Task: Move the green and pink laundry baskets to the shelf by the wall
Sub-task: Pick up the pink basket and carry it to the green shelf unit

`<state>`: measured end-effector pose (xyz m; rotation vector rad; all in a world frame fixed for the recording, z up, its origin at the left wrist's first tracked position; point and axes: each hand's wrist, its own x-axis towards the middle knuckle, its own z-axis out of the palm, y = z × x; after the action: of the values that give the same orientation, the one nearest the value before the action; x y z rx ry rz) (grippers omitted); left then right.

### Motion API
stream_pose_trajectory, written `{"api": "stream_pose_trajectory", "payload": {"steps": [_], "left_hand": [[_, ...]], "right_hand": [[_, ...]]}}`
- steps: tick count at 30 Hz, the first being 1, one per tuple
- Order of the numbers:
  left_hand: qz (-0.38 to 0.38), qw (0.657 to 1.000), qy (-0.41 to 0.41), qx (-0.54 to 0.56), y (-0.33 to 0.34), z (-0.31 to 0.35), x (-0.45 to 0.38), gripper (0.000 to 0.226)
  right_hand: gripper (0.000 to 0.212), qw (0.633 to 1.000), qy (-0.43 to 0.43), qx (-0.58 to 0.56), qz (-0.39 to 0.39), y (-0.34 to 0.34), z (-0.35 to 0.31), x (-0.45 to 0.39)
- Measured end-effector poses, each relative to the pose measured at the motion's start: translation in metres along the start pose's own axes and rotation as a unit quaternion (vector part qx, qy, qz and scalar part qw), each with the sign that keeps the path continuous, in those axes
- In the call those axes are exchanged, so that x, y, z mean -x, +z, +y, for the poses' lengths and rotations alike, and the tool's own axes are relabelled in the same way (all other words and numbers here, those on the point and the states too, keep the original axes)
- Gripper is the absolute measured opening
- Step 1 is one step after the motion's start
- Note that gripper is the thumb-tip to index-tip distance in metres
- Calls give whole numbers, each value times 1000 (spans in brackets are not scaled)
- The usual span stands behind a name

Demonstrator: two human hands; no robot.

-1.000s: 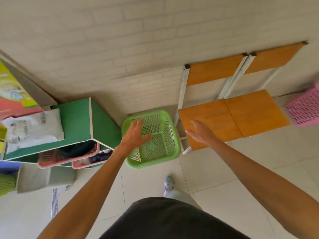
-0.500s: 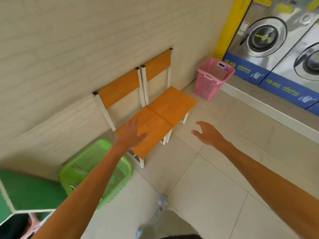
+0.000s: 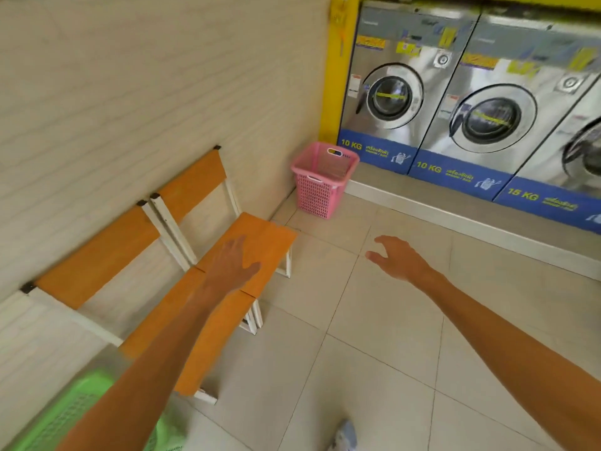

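— Swung right since a moment ago: green basket [image 3: 74,415] slid from mid-view down to the lower-left corner, pink basket [image 3: 322,179] drawn nearer.

— Hands?

— Both empty. Left hand [image 3: 232,265] flat, fingers loosely spread, hovering over the orange chairs [image 3: 260,242]. Right hand [image 3: 395,258] open too, fingers curled a little, out over the tiled floor [image 3: 374,336].

— Why held out like that?

— Probably balance and readiness while turning toward the next pickup.

— Pink one where?

— Upright on the floor in the corner, just beside the washing machines [image 3: 387,89] and the wall [image 3: 146,92], well apart from both hands. Appears empty. No shelf in view.
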<state>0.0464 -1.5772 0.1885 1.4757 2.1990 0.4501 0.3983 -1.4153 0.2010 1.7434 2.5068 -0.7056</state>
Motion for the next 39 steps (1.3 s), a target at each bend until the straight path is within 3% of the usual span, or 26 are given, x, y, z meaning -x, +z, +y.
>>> {"api": "stream_pose_trajectory", "payload": {"steps": [6,11,25,31,39], "left_hand": [[-6,999,43,22,38,114,-102,81],[-2,998,55,16,51,167,-181,79],[-36,999,18,-25,24,217,-488,81],[-69,992,40,-101,16,241,-613,78],[-92,973,22,-209,31,257,-758,84]], "right_hand": [[62,998,35,31,30,-94,103,-78],[60,998,55,16,34,-130,147,-148],[62,996,87,-19,4,-202,183,-423],[65,994,108,-25,8,-228,198,-530],[66,994,91,6,-60,-245,230,-695]]}}
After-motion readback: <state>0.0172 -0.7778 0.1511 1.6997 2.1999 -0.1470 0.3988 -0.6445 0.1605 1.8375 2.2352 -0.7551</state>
